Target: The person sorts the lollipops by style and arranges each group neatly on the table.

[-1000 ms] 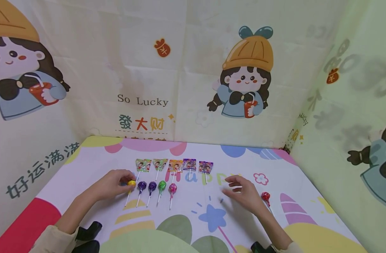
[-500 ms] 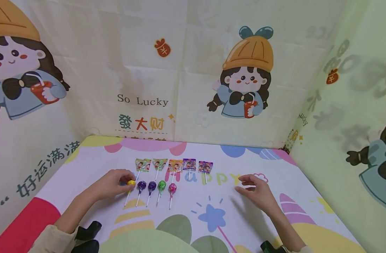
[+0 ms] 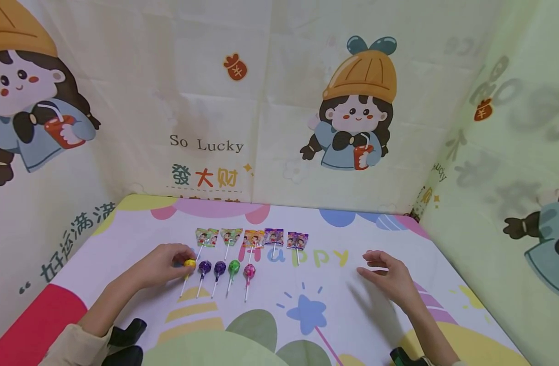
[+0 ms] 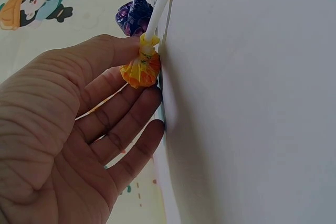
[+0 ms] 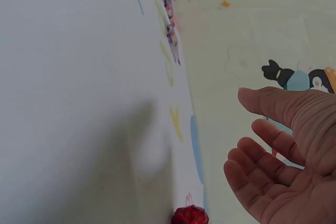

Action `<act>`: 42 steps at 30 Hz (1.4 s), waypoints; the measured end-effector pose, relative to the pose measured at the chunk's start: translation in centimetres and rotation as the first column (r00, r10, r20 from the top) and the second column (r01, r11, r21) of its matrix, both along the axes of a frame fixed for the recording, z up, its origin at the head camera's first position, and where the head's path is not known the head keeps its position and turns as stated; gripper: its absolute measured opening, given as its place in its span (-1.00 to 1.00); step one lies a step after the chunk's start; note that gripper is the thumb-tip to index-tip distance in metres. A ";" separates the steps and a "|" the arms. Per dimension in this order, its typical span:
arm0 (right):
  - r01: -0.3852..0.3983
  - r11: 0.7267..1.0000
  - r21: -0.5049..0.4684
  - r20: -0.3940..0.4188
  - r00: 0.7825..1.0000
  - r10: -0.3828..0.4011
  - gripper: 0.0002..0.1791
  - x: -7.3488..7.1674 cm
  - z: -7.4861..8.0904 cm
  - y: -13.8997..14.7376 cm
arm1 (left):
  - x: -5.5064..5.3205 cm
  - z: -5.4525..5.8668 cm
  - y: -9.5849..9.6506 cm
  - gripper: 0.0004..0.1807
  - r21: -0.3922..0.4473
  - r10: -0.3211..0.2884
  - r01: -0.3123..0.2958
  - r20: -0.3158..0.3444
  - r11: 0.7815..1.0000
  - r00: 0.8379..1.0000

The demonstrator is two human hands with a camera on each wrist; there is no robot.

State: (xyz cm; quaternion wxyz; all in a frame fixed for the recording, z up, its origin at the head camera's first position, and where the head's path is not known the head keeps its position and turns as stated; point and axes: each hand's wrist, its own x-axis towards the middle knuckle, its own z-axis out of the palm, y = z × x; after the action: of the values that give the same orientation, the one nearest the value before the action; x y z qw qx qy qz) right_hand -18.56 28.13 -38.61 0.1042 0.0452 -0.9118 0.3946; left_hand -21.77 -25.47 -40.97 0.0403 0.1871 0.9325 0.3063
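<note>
My left hand (image 3: 162,265) pinches a yellow lollipop (image 3: 189,264) at the left end of the front row. Up close in the left wrist view, the thumb and index finger are at the neck of the yellow-orange wrapper (image 4: 140,73), and the other fingers are spread. Beside it lie two purple lollipops (image 3: 205,267), a green lollipop (image 3: 234,267) and a pink lollipop (image 3: 249,272). My right hand (image 3: 389,274) is over the table with relaxed fingers and nothing in them. A red lollipop (image 5: 190,215) shows low in the right wrist view; in the head view the right hand and forearm hide it.
Behind the front row lies a row of flat-wrapped lollipops: two green-wrapped ones (image 3: 207,237), one orange-wrapped (image 3: 253,238) and two purple-wrapped (image 3: 297,241). The tabletop (image 3: 270,290) has a printed cover. Printed cloth walls (image 3: 279,101) stand at the back and sides.
My right hand has moved rightward across the table, and the red lollipop has gone out of sight behind it in the head view. The left hand keeps its pinch on the yellow lollipop.
</note>
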 end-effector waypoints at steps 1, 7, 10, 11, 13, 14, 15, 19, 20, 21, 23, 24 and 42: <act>0.003 1.000 0.000 0.001 1.000 -0.003 -0.50 0.0 0.0 0.2 | 0.0 0.0 0.0 -0.79 -0.002 0.000 0.000 -0.001 1.000 1.000; 0.032 0.999 0.009 0.025 0.999 -0.033 -0.48 0.4 0.1 1.2 | 0.0 0.1 0.0 -0.77 -0.004 0.001 -0.001 -0.002 1.000 1.000; 0.057 0.998 0.031 0.035 0.998 -0.058 -0.50 0.7 0.1 1.6 | 0.0 0.2 0.1 -0.77 -0.003 0.000 0.000 0.000 1.000 1.000; 0.061 0.998 0.035 0.037 0.997 -0.062 -0.50 0.7 0.1 1.7 | 0.0 0.3 0.1 -0.77 -0.003 0.001 -0.001 -0.001 1.000 1.000; 0.070 0.997 0.045 0.038 0.997 -0.072 -0.50 0.8 0.1 2.0 | 0.0 0.2 0.1 -0.78 -0.006 0.003 -0.003 0.002 1.000 1.000; 0.074 0.996 0.050 0.038 0.996 -0.076 -0.49 0.9 0.1 2.2 | 0.0 0.2 0.1 -0.78 -0.007 0.006 -0.006 0.004 1.000 1.000; 0.075 0.996 0.053 0.038 0.996 -0.077 -0.49 0.9 0.0 2.3 | 0.0 0.2 0.1 -0.78 -0.008 0.006 -0.006 0.004 1.000 1.000; 0.084 0.994 0.073 0.054 0.995 -0.088 -0.47 1.2 -0.1 3.0 | 0.0 0.1 0.1 -0.77 -0.008 0.007 -0.007 0.008 1.000 1.000; 0.086 0.993 0.076 0.060 0.994 -0.091 -0.47 1.2 -0.2 3.1 | 0.0 0.1 0.1 -0.77 -0.008 0.007 -0.007 0.007 1.000 1.000; 0.087 0.993 0.081 0.068 0.993 -0.093 -0.47 1.3 -0.2 3.3 | 0.0 0.1 0.1 -0.77 -0.008 0.007 -0.007 0.007 1.000 1.000; 0.087 0.993 0.078 0.087 0.992 -0.094 -0.48 1.5 -0.3 3.5 | 0.0 0.1 0.1 -0.77 -0.009 0.007 -0.007 0.006 1.000 1.000; 0.087 0.993 0.077 0.095 0.991 -0.094 -0.49 1.5 -0.4 3.7 | -0.1 0.1 0.1 -0.77 -0.009 0.007 -0.006 0.006 1.000 1.000; 0.081 0.995 0.065 0.249 0.964 -0.095 -0.58 1.0 -1.9 4.3 | -0.2 0.0 -0.2 -0.77 -0.002 -0.010 0.009 -0.012 1.000 1.000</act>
State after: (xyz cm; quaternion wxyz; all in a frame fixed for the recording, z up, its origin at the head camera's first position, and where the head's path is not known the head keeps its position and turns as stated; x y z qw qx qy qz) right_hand -17.59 32.44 -40.47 0.0038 -0.0430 -0.9291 0.3673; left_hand -21.92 -25.71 -40.94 0.0361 0.1934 0.9322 0.3038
